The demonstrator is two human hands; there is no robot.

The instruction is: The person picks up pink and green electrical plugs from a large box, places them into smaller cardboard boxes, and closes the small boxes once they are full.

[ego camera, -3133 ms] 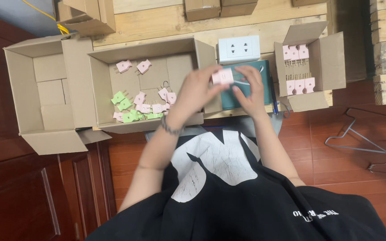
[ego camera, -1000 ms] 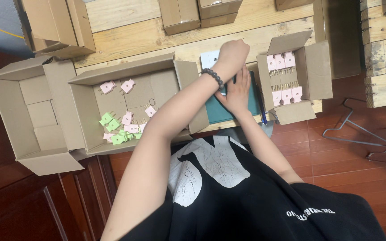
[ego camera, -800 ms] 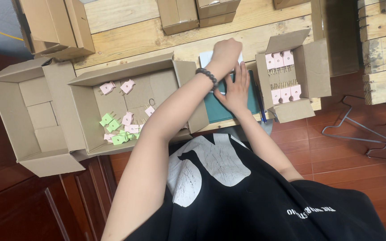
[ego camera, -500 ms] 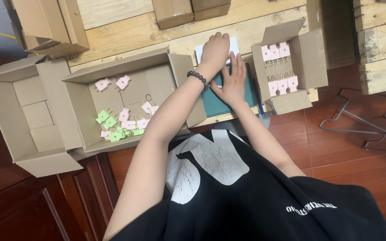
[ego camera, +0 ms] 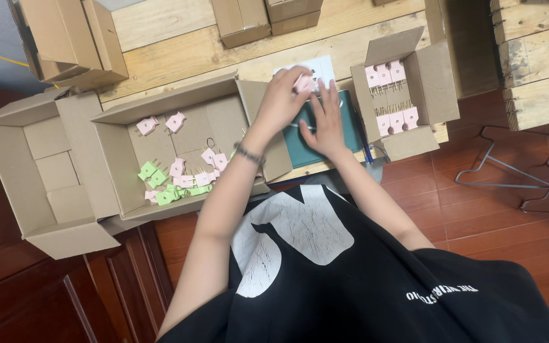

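One pink plug (ego camera: 304,82) is pinched in the fingertips of the left hand (ego camera: 282,98), over a white block (ego camera: 316,68). The right hand (ego camera: 326,121) is pressed flat and spread on the teal box (ego camera: 348,127) beneath. The plug is judged light, rigid and smooth, best gripped by its body, clear of the prongs. Six pink plugs stand in the small carton (ego camera: 436,82) right of the hands; to the left, roughly a dozen pink and green ones lie loose in the open carton (ego camera: 119,162).
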